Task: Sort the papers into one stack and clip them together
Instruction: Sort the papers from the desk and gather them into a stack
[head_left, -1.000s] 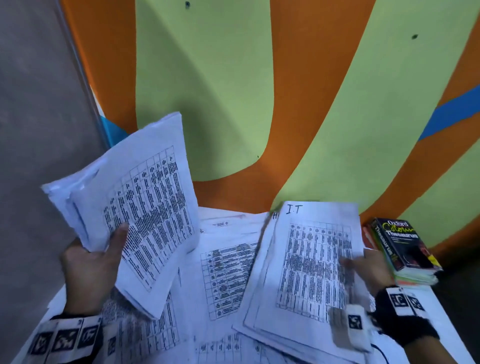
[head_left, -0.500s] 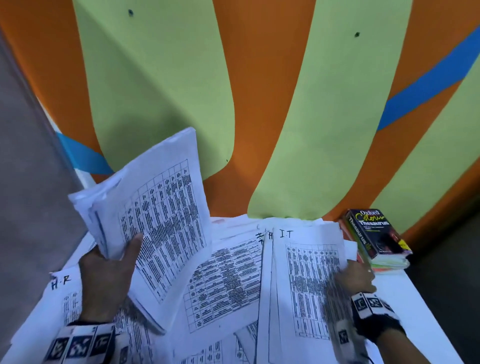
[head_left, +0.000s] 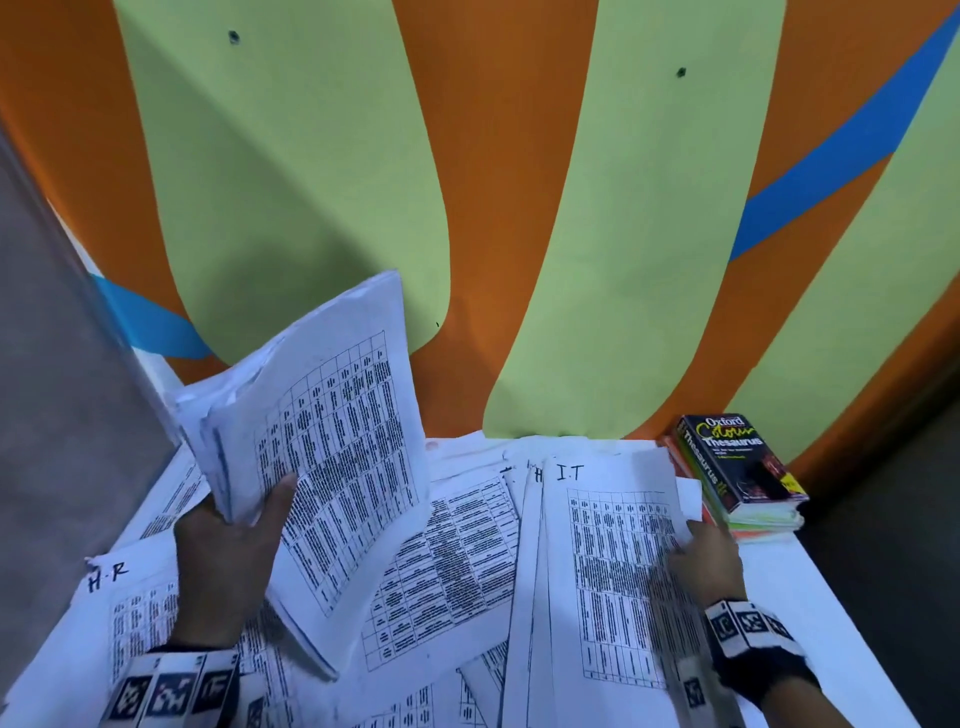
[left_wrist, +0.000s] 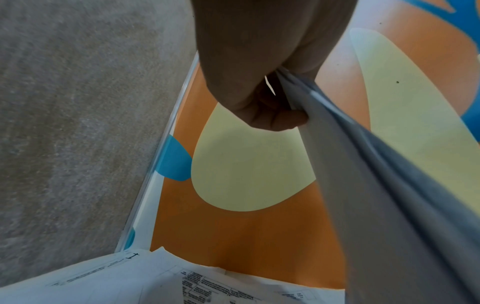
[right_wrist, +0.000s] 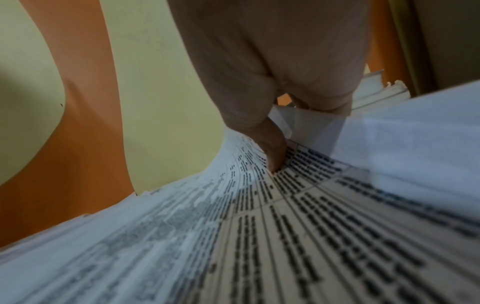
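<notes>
Head view: the left hand (head_left: 223, 566) grips a thick sheaf of printed tables (head_left: 322, 457) by its lower edge, raised and tilted above loose sheets (head_left: 447, 561) spread over the white table (head_left: 810, 587). The right hand (head_left: 706, 561) holds the edge of the "I.T" pile (head_left: 608, 571), just beside a thesaurus (head_left: 737, 462).

Left wrist view: curled fingers (left_wrist: 275, 119) clamp the sheaf, which droops, limp and likely slippery.

Right wrist view: the thumb (right_wrist: 275, 152) presses on the top sheet, fingers hidden beneath. Squaring edges before clipping looks wise.
</notes>
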